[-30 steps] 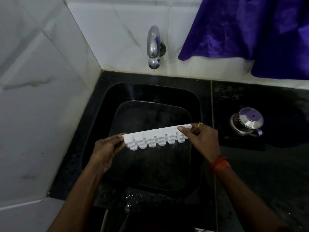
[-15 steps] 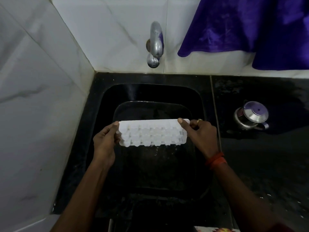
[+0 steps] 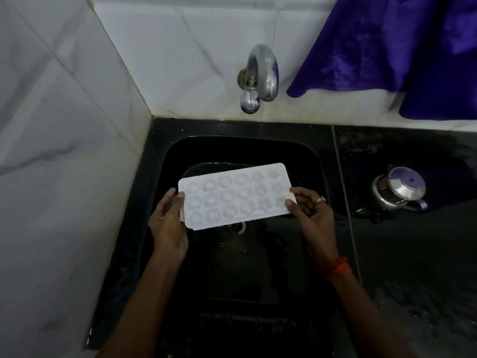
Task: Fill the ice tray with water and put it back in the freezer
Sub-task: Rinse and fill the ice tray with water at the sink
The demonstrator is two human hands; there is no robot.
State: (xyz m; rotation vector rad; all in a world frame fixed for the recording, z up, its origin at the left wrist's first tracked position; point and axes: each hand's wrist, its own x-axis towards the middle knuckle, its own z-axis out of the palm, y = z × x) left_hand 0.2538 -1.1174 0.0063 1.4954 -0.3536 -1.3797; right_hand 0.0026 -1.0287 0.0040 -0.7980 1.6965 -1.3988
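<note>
A white plastic ice tray (image 3: 236, 196) with three rows of round and star-shaped cells hangs flat over the black sink (image 3: 165, 161), cells facing up. My left hand (image 3: 167, 220) grips its left end, thumb on the top rim. My right hand (image 3: 311, 210), with a ring on one finger, grips the right end the same way. A chrome tap (image 3: 260, 76) juts from the white tiled wall above the sink; no water runs from it.
White tiled walls close off the left and the back. The black counter (image 3: 413, 267) to the right is wet and bears a small steel pot with a lid (image 3: 398, 188). A purple cloth (image 3: 387, 45) hangs at the upper right. A drain (image 3: 238, 227) shows below the tray.
The tray has been turned from on its edge, with the cell undersides facing me, to flat with the open cells up. Both hands kept their hold on its ends.
</note>
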